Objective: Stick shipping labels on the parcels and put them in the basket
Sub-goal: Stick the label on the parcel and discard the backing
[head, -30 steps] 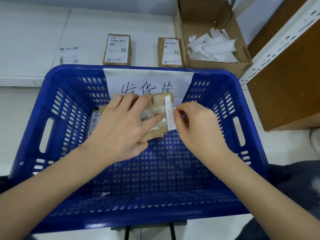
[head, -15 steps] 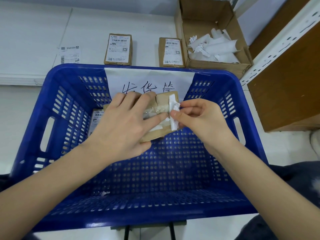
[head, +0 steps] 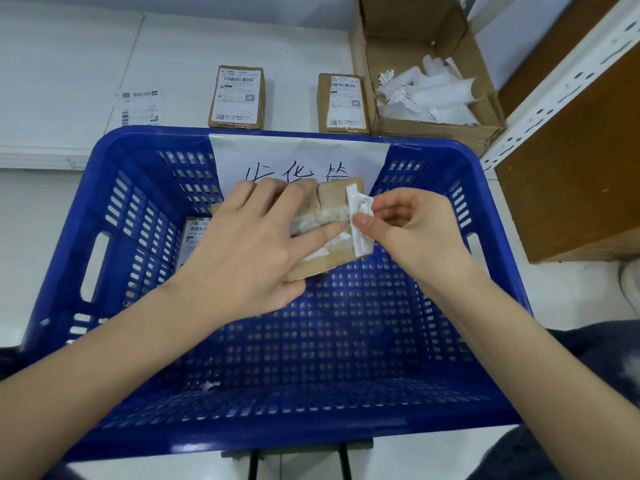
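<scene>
Left hand (head: pixel 249 247) is pinning the parcel (head: pixel 332 233) (over the blue basket (head: pixel 114 188)), right hand (head: pixel 408 233) is pinching the shipping label (head: pixel 358 220); crooked pull risks creasing.

Deep blue basket (head: pixel 450 174), walls and floor patterned all over with rows of small slots and round holes. White sheet (head: pixel 298 157) on the basket's far wall, black handwritten strokes across it. Over the basket, a tan cardboard parcel (head: pixel 332 199), banded with clear glossy tape, a white strip (head: pixel 358 220) with faint grey print at its right edge. Inside the basket, left of that parcel, another brown parcel (head: pixel 194 233), white label with black barcode. Beyond the basket, two brown parcels (head: pixel 237 97) (head: pixel 343 98), white labels, black barcodes and square codes. Right of those, a brown carton (head: pixel 391 43) of plain white paper curls. White worktop (head: pixel 69 64). Right of the basket, a white rack post (head: pixel 568 81), dark slot pattern.
</scene>
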Tool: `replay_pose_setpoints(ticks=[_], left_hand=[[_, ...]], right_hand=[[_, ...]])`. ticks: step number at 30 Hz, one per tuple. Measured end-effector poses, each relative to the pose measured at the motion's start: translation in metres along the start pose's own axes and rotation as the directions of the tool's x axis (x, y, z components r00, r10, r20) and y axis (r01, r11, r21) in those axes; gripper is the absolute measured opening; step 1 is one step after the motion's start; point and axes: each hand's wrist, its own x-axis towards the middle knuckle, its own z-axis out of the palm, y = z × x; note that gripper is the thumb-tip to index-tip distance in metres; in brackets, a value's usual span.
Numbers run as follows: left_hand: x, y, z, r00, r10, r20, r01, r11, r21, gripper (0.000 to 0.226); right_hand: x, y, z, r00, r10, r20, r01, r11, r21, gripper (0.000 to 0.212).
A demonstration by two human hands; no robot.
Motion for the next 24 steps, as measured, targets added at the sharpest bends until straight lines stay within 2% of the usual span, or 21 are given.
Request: replay_pose_setpoints(ticks=[6,13,17,24], left_hand=[[0.001,-0.001,0.000,1.000,0.003,0.009,-0.003,1.000,0.031,0.076],[0.002,-0.003,-0.001,1.000,0.000,-0.007,0.000,1.000,0.000,0.075],[0.001,-0.003,-0.003,1.000,0.007,-0.013,-0.007,1.000,-0.011,0.074],[0.001,-0.011,-0.008,0.999,0.034,-0.005,-0.034,0.999,0.004,0.072]], right_hand=[[-0.001,0.002,0.000,0.994,-0.105,-0.039,0.098,0.982,-0.161,0.008],[-0.001,0.002,-0.003,0.991,-0.132,-0.034,0.127,0.985,-0.114,0.014],[0.001,0.002,-0.008,0.998,-0.055,-0.029,0.056,0.998,0.024,0.011],[0.004,-0.003,-0.012,0.995,0.064,0.072,-0.082,0.959,0.271,0.006]])
